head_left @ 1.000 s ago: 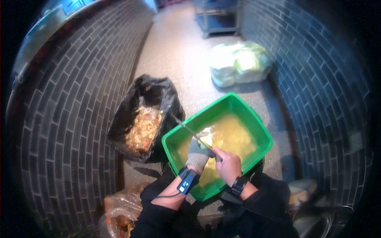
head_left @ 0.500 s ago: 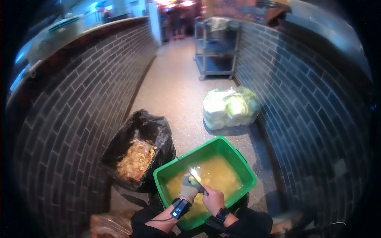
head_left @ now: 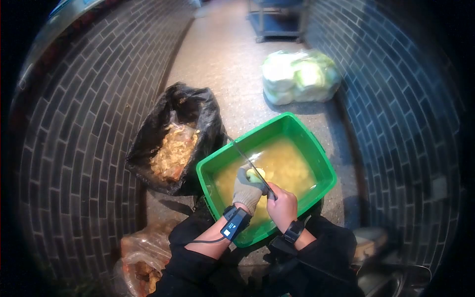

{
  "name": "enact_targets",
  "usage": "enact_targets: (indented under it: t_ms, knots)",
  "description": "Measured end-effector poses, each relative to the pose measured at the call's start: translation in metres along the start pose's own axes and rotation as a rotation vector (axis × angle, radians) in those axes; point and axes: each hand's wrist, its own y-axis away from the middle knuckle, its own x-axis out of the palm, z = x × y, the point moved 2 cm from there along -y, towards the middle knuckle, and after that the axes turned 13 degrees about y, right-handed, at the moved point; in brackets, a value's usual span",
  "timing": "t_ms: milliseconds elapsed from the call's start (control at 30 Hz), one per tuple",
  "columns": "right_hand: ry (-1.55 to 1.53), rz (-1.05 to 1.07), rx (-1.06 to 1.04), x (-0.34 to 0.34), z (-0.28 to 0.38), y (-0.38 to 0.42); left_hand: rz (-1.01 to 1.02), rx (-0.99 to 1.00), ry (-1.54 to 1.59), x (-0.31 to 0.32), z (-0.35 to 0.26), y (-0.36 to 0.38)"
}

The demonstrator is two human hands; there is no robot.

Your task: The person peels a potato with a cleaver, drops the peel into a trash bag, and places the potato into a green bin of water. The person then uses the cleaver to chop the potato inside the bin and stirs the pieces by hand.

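My left hand, in a grey glove, grips a pale peeled potato over a green tub. My right hand is bare and closed on the handle of a long thin knife, whose blade lies against the potato and points up and to the left. The tub holds yellowish water with several peeled pieces in it. Both wrists wear dark bands, and a cable runs from the left one.
A black bag of peelings stands open left of the tub. A clear sack of cabbages lies on the speckled floor beyond. Dark brick walls close in on both sides. A clear bag sits at lower left, a metal cart far back.
The view lifted up toward the corridor half a second ago and has dropped back down. Both hands stay on the potato and knife over the tub; the blade angle has shifted slightly.
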Motion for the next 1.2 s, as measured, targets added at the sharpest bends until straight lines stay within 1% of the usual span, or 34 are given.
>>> enact_targets:
  t_ms: [100, 167, 300, 367, 400, 467, 500, 567, 633, 667, 700, 767, 800, 833, 900, 933, 967, 1033, 1067, 1100, 1200]
  knots:
    - [-0.013, -0.001, 0.012, 0.002, -0.002, 0.000, 0.017, 0.030, -0.002, 0.000, 0.003, -0.001]
    - [-0.038, -0.008, 0.020, 0.003, -0.002, 0.001, 0.000, -0.026, 0.092, 0.000, 0.003, -0.001]
    - [-0.011, 0.016, 0.027, 0.002, -0.001, 0.002, -0.024, -0.035, 0.110, 0.001, 0.000, 0.002]
    - [-0.019, 0.048, 0.084, 0.000, 0.002, 0.001, 0.008, -0.027, 0.019, 0.003, -0.011, 0.007]
    - [-0.023, 0.035, 0.075, 0.002, 0.000, 0.001, 0.012, -0.011, 0.020, 0.001, -0.006, 0.002]
    - [-0.031, 0.044, 0.074, 0.005, -0.007, 0.000, 0.058, 0.086, -0.009, -0.002, 0.010, -0.008]
    - [-0.030, 0.017, 0.047, 0.002, -0.006, -0.004, 0.083, 0.038, -0.002, -0.002, 0.002, -0.007]
    - [0.027, 0.140, 0.055, -0.005, -0.008, -0.012, 0.117, 0.047, -0.171, 0.001, -0.022, -0.003]
    - [0.020, 0.103, -0.005, -0.013, -0.008, -0.018, 0.211, 0.002, -0.201, 0.002, -0.039, -0.001]
    - [0.002, 0.094, -0.036, -0.015, -0.008, -0.020, 0.265, 0.057, -0.325, 0.000, -0.043, -0.003]
    - [0.008, 0.067, -0.052, -0.015, -0.009, -0.019, 0.280, 0.277, -0.336, -0.003, -0.036, -0.008]
    - [0.073, 0.074, -0.077, -0.009, -0.010, -0.017, 0.266, 0.492, -0.353, -0.014, -0.005, -0.028]
    - [0.048, 0.057, -0.094, -0.008, -0.010, -0.017, 0.288, 0.479, -0.375, -0.016, -0.007, -0.029]
    - [0.045, 0.047, -0.104, -0.011, -0.006, -0.020, 0.286, 0.494, -0.375, -0.014, -0.025, -0.022]
    - [-0.010, 0.043, -0.088, -0.018, -0.002, -0.020, 0.327, 0.332, -0.395, -0.009, -0.046, -0.005]
    - [-0.010, 0.043, -0.090, -0.020, -0.001, -0.019, 0.348, 0.321, -0.484, -0.012, -0.039, -0.011]
    - [0.004, 0.068, -0.089, -0.020, 0.000, -0.019, 0.348, 0.322, -0.483, -0.012, -0.041, -0.010]
    - [0.017, 0.095, -0.085, -0.019, -0.001, -0.018, 0.305, 0.308, -0.650, -0.012, -0.046, -0.005]
    - [0.004, 0.083, -0.073, -0.016, -0.002, -0.016, 0.370, 0.372, -0.706, -0.015, -0.039, -0.011]
    - [-0.009, 0.074, -0.062, -0.014, -0.002, -0.014, 0.367, 0.366, -0.706, -0.017, -0.040, -0.009]
    - [-0.022, 0.104, -0.058, -0.019, 0.003, -0.018, 0.343, 0.456, -0.674, -0.018, -0.047, 0.000]
